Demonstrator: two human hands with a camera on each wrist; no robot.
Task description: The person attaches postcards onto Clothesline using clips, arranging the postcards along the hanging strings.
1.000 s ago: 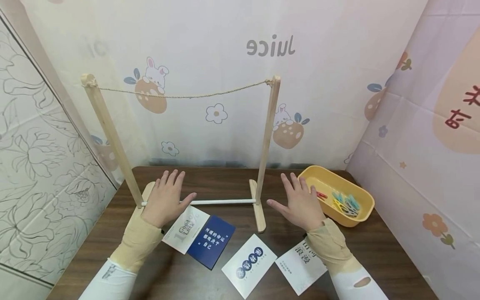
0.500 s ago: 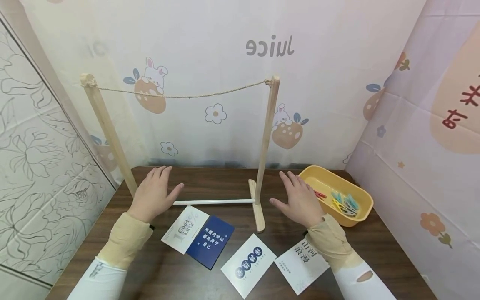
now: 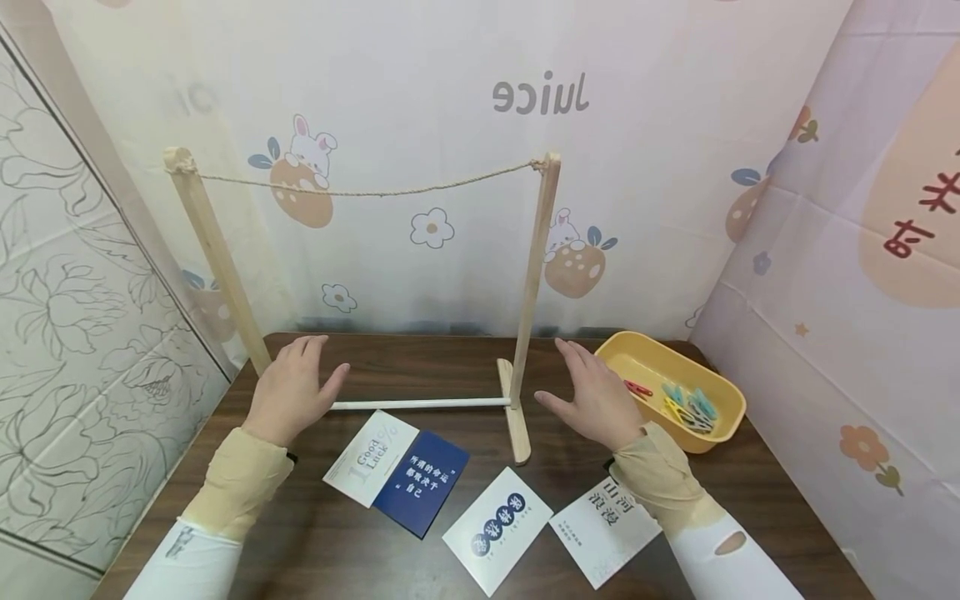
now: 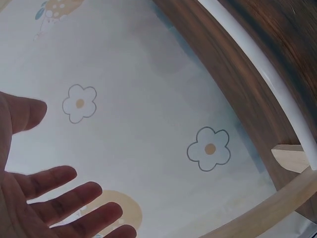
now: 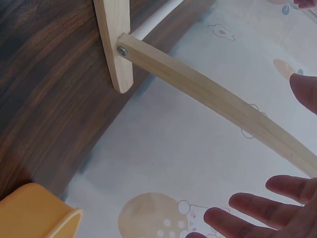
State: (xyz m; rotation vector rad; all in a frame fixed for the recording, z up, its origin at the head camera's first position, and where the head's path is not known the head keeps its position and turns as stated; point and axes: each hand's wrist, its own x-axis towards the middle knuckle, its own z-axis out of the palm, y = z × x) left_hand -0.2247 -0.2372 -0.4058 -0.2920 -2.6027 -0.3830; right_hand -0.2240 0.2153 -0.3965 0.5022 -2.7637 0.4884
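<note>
My left hand (image 3: 291, 392) hovers in front of the left post of a wooden frame (image 3: 534, 275), fingers spread loosely and holding nothing. Between the frame's right post and a yellow basket (image 3: 731, 400), my right hand (image 3: 600, 400) is likewise held up with nothing in it. Both palms, with fingers apart, show in the wrist views. A rope (image 3: 382, 193) sags between the post tops, and a white rod (image 3: 427, 404) joins the feet. On the table in front lie a "Good Luck" card (image 3: 367, 458), a dark blue card (image 3: 422, 483) and two white cards, one (image 3: 498, 529) nearer the middle.
Several clothespins (image 3: 690, 408), yellow, teal and red among them, lie in the basket. The other white card (image 3: 606, 533) is by my right wrist. A printed cloth (image 3: 450, 275) hangs behind the brown table (image 3: 360, 558), and another covers the right side.
My left hand has moved left and slightly up, away from the cards, uncovering more of the "Good Luck" card. The right hand has shifted only slightly. The cards and frame stay in place.
</note>
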